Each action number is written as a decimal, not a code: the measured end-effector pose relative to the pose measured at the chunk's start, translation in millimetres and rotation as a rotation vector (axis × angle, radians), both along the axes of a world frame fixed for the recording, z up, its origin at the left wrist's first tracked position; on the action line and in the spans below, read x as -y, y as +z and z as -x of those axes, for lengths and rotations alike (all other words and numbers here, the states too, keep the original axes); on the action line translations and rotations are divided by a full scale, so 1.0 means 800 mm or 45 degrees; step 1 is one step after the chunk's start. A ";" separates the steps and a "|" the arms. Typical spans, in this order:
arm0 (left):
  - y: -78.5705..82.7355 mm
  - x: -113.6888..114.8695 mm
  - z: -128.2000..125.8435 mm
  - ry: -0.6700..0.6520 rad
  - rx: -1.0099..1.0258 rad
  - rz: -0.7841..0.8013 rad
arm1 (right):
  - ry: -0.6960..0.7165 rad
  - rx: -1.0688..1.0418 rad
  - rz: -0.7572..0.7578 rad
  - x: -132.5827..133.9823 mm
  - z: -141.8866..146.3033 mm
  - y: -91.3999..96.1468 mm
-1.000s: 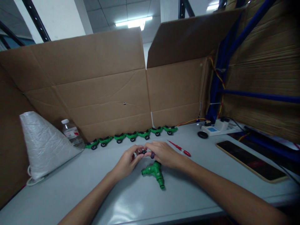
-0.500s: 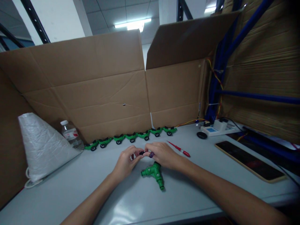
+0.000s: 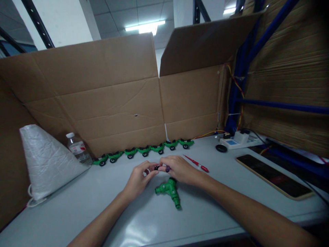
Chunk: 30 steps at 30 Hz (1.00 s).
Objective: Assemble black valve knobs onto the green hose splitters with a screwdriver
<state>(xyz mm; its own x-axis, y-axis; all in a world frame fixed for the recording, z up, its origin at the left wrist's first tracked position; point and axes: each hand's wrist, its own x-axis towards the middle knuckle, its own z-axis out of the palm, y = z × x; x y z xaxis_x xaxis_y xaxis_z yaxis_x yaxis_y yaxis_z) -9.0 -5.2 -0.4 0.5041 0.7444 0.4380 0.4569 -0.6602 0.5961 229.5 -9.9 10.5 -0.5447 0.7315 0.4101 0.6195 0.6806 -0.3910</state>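
Note:
Both hands meet over the table, fingertips close together around a small black part. My left hand pinches it from the left. My right hand has its thumb and fingers closed at the part's other side; a dark purple ring-like piece shows at its fingers. The part's exact kind is too small to tell. Just below the hands a green three-armed plastic fitting with dark ends lies on the table, touched by neither hand as far as I can see.
Several green toy-like pieces with black wheels line the cardboard wall. A red screwdriver lies right of my hands. Farther right are a phone, a black ring and a power strip. A bottle and silver bag stand left.
The fingers have shifted very slightly around the small black part, which shows a little differently between them. The green fitting and everything else stay in place.

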 end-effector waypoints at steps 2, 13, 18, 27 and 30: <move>0.002 0.002 -0.001 0.010 -0.028 -0.017 | 0.002 0.010 -0.006 0.001 0.000 0.000; -0.004 0.003 -0.001 -0.004 -0.160 0.101 | -0.157 -0.764 -0.016 0.000 0.001 0.014; -0.005 0.005 -0.003 -0.038 -0.194 0.128 | 0.023 -1.067 0.149 -0.004 0.009 0.009; -0.004 0.007 -0.006 -0.093 -0.182 0.140 | 0.090 -0.933 0.368 0.008 0.017 0.004; -0.004 0.007 -0.006 -0.097 -0.168 0.152 | 0.094 -0.916 0.291 0.013 0.019 0.004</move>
